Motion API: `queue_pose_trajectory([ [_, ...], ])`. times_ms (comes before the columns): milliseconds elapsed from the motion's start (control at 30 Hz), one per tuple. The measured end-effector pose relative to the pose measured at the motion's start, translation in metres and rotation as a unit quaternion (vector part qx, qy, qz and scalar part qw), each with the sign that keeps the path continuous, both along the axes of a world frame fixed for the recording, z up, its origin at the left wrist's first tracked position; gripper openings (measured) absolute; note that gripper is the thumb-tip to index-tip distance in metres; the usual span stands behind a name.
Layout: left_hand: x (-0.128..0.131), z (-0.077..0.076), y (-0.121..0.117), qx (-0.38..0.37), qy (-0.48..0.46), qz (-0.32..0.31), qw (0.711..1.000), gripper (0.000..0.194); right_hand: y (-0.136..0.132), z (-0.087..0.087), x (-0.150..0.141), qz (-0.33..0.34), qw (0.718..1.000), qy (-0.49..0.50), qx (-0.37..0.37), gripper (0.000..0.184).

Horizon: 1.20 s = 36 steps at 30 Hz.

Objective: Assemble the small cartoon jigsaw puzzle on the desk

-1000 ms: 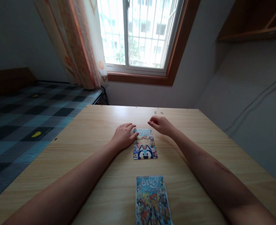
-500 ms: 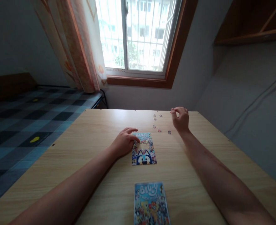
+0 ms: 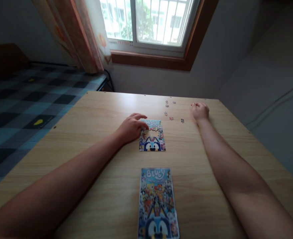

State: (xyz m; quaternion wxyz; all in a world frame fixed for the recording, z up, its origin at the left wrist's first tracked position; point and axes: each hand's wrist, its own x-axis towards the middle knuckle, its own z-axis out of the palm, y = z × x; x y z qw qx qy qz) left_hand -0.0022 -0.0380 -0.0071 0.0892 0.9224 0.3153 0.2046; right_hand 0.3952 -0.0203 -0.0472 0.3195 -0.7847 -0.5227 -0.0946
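A partly assembled jigsaw puzzle [image 3: 152, 145] lies on the table, with a gap of bare wood in its upper middle. My left hand [image 3: 133, 127] rests at its left edge, fingers stretched and apart, thumb and fingertips over the upper left part. Farther back on the right, my right hand [image 3: 200, 111] is closed, fingertips pinched. A tiny reddish spot shows at the tips; what it is I cannot make out. Left of that hand lie several loose puzzle pieces, among them a dark one [image 3: 182, 120] and a reddish one [image 3: 171, 118].
Close to me on the wooden table [image 3: 106, 199] lies a Bluey picture box [image 3: 156, 196] with matching artwork. A bed with a checked cover [image 3: 61, 99] stands to the left. Beyond the far edge are a curtain [image 3: 86, 39] and a barred window [image 3: 158, 23].
The view has tipped downward, so more of the box shows. My right hand has shifted right, away from the loose pieces, and its fingers look more curled. My left hand stays on the puzzle.
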Motion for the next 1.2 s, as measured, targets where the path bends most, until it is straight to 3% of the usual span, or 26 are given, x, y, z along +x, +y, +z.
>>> queue_pose_trajectory([
  [200, -0.003, -0.001, 0.001, 0.042, -0.019, -0.033, 0.998, 0.041, -0.006, 0.002, -0.015, -0.039, 0.996, 0.068, -0.044, 0.034],
  [500, -0.006, -0.002, 0.002, 0.038, -0.033, -0.039, 0.998, 0.042, -0.015, 0.01, -0.033, -0.038, 0.992, 0.049, -0.113, 0.035],
  [833, -0.007, -0.003, 0.0, 0.037, -0.071, -0.046, 0.996, 0.043, -0.013, 0.01, -0.036, -0.035, 0.989, 0.027, -0.14, 0.04],
  [1200, -0.003, 0.004, -0.009, 0.047, 0.024, -0.095, 0.994, 0.028, -0.013, 0.009, -0.036, -0.033, 0.99, 0.024, -0.133, 0.041],
])
